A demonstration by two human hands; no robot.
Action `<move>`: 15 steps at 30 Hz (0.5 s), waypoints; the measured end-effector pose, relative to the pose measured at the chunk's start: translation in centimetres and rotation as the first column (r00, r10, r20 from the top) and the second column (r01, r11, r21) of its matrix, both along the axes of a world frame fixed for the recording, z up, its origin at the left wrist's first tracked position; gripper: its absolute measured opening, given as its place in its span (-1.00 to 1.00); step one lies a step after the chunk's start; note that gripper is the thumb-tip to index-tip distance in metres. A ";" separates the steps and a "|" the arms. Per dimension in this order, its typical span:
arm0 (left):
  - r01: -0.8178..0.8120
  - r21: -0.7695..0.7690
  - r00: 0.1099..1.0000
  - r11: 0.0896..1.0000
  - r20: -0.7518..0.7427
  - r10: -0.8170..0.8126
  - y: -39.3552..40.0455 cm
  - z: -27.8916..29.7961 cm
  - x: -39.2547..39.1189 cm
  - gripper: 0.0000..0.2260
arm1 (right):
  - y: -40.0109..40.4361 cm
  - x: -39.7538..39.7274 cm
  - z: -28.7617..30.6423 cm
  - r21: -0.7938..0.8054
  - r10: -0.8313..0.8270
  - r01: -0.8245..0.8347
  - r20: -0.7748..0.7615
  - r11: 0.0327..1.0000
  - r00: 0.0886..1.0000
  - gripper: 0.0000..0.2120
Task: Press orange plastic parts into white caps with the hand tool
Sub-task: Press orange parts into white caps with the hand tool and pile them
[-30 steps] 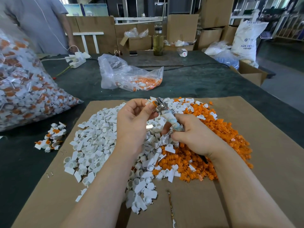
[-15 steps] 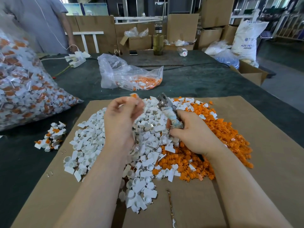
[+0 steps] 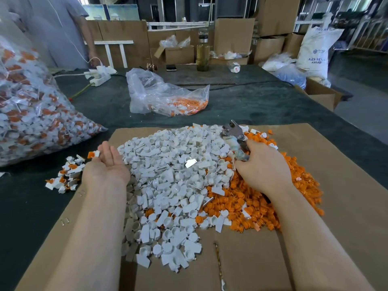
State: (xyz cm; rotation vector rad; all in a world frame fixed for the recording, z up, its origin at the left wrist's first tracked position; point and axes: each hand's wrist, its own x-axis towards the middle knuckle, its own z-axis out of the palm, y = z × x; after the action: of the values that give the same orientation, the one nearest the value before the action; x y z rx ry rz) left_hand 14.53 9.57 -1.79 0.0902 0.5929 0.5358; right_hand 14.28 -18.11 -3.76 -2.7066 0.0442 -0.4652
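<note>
Left hand [image 3: 106,164] at 9 o'clock, fingers loose, finished cap [image 3: 93,154] at fingertips over small pile [image 3: 65,175]. Right hand [image 3: 262,166] clamped on tool [image 3: 235,137] at 2 o'clock. Risk: cap bouncing off bench [image 3: 31,206], or falling among white caps [image 3: 172,175], orange parts [image 3: 262,208].

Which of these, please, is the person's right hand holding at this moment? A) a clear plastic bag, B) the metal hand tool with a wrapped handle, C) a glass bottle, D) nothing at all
B: the right hand grips the wrapped handle of the hand tool, whose metal head points up and away over the piles of white caps and orange parts.
</note>
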 end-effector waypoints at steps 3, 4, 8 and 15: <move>-0.014 -0.007 1.000 1.000 -0.003 0.014 0.0 0.1 -0.1 -0.68 | -0.3 0.1 0.1 0.003 -0.067 0.067 -0.007 0.998 0.998 -0.77; -0.016 -0.004 1.000 1.000 -0.006 0.016 -0.1 0.0 -0.1 -0.68 | -0.4 0.1 0.2 0.009 -0.087 0.087 -0.014 0.996 0.996 -0.79; 0.021 0.046 1.000 0.999 -0.018 -0.021 -0.3 0.0 0.0 -0.69 | -0.7 0.2 0.2 -0.011 -0.177 0.177 -0.032 0.984 0.984 -0.75; 0.574 0.740 0.816 0.351 -0.555 -0.163 -3.3 0.4 0.0 -0.93 | -0.7 0.2 -0.4 -0.129 -0.284 0.269 -0.112 0.954 0.952 -0.71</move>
State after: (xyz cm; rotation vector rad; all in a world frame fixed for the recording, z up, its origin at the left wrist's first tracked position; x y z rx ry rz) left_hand 14.56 6.26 -1.34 1.4008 0.5882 0.3041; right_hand 14.48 -18.84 -4.18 -2.8510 0.4519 -0.3801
